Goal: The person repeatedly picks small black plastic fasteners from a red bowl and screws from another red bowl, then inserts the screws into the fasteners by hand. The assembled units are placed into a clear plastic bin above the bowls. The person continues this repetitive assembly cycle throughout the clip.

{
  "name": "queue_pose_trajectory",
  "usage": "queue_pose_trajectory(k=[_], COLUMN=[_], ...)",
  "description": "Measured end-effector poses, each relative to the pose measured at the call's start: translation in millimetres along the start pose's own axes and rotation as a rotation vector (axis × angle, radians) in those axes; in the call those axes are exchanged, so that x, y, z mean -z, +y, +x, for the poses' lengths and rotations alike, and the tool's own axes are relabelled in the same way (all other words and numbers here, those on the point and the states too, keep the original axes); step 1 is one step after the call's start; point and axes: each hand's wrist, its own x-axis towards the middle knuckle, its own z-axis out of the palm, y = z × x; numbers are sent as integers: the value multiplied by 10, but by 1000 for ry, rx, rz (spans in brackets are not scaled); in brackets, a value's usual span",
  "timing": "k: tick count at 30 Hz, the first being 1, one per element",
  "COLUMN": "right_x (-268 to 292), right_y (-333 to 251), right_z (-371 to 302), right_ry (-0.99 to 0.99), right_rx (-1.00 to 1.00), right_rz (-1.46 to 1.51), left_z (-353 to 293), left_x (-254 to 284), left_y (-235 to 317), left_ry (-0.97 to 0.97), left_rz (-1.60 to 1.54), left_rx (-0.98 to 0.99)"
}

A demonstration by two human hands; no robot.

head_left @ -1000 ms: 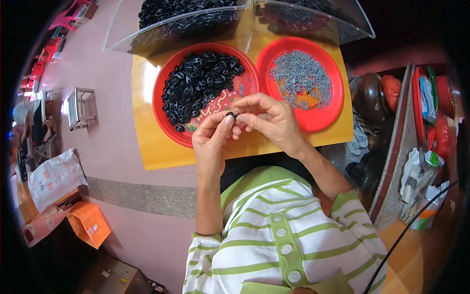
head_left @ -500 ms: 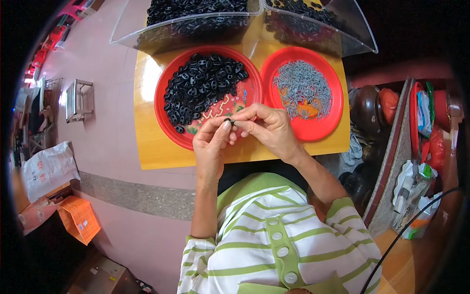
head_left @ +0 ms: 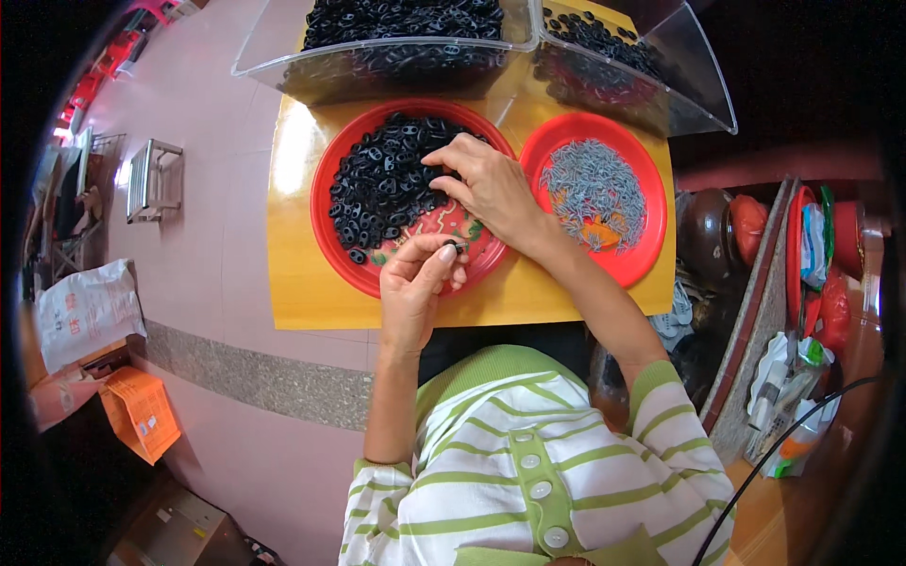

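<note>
My left hand [head_left: 408, 294] is closed in a pinch on a small black plastic piece [head_left: 455, 246], just over the near rim of a red round tray [head_left: 327, 253]. A heap of black oval two-holed plastic pieces [head_left: 373, 179] fills the left and far part of that tray. Over the heap's right side reaches my right hand [head_left: 491, 193], thumb and forefinger apart; its other fingers are partly hidden. On the right, a second red tray [head_left: 637, 269] holds many small grey screw-like pins [head_left: 604, 184].
Behind the trays stand two clear plastic bins [head_left: 396, 66] [head_left: 651, 90] with more black pieces. All rest on a yellow tabletop [head_left: 293, 292]. A metal stool [head_left: 154, 179] stands on the floor at left. At right are a ledge, bags and a dark cable [head_left: 783, 429].
My right hand has left my left hand and moved up to the heap of black pieces, its fingers parting. My left hand stays low with the small black piece. The view has shifted slightly.
</note>
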Motion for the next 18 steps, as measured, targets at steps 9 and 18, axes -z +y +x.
queue_pose_trajectory(k=[9,18], right_x=[28,337], right_y=[-34,-334], right_z=[-22,-338], right_ry=[-73,-52], right_rx=[-68,-405], right_rz=[143,712], left_z=[-7,-35], left_x=[17,-1], left_y=[-3,-24], left_ry=[-18,26], left_rz=[-1,-63], left_rx=[-2,-126])
